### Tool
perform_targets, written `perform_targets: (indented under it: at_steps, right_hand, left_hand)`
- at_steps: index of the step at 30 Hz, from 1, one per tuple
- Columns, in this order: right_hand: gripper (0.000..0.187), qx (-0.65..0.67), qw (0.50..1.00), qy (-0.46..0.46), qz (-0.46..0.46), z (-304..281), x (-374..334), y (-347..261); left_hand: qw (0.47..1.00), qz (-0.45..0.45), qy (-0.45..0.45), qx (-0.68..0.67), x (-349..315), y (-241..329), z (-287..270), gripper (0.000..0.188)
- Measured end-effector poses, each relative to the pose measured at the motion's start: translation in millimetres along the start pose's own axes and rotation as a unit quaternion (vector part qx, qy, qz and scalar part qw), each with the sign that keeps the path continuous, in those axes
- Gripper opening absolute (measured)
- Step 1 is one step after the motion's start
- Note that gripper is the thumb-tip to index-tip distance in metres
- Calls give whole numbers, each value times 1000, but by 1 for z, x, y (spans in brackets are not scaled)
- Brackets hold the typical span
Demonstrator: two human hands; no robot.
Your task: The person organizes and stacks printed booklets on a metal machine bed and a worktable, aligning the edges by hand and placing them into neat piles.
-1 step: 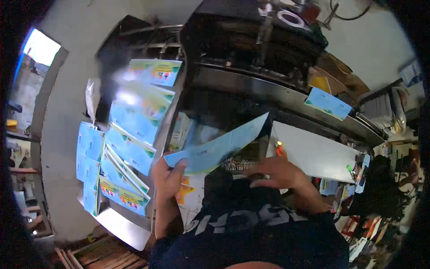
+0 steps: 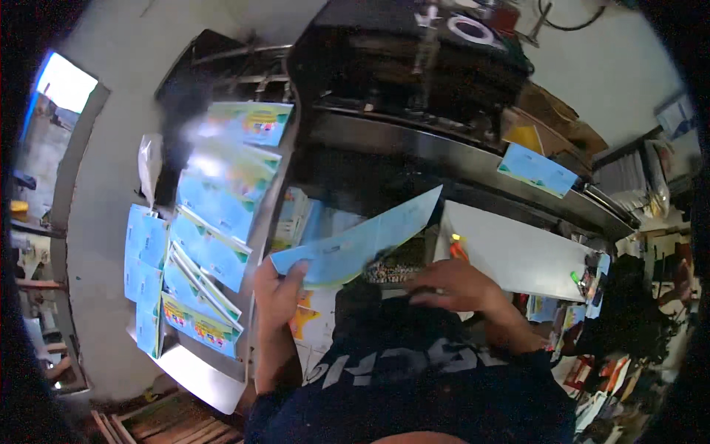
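Observation:
A light blue printed booklet (image 2: 355,248) slants up across the middle, its right end raised to a point. My left hand (image 2: 278,292) pinches its lower left corner, thumb on top. My right hand (image 2: 457,287) is held in front of my dark shirt, below the booklet's raised end, with fingers partly bent and apart. Nothing shows in it. Just left of those fingers is a patch of small, light, crowded pieces (image 2: 392,272) that I cannot make out.
Stacks of similar blue booklets (image 2: 211,255) cover a side table on the left. One more booklet (image 2: 538,170) rests on the machine ledge at the back right. A white board (image 2: 518,251) lies right of centre, with an orange-handled tool (image 2: 458,248) at its left edge.
The surroundings sit slightly farther left in the picture. Both hands and the booklet keep nearly the same place.

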State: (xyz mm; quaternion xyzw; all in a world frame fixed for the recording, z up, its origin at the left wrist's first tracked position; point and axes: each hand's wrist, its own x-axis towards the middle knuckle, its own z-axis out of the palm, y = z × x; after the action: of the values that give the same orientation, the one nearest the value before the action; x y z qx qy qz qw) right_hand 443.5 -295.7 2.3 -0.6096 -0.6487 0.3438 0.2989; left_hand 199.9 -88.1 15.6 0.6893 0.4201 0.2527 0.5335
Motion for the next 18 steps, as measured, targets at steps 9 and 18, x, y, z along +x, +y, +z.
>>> perform_targets:
  at_steps: [9,18]
  right_hand:
    - [71,-239,941,223,93,-25,-128,66]
    - [66,-178,923,331,85,-2,-222,104]
  left_hand:
    - [976,-24,-91,-199,-16,29,171,27]
    - [874,-159,-282,-361,-48,14,280,36]
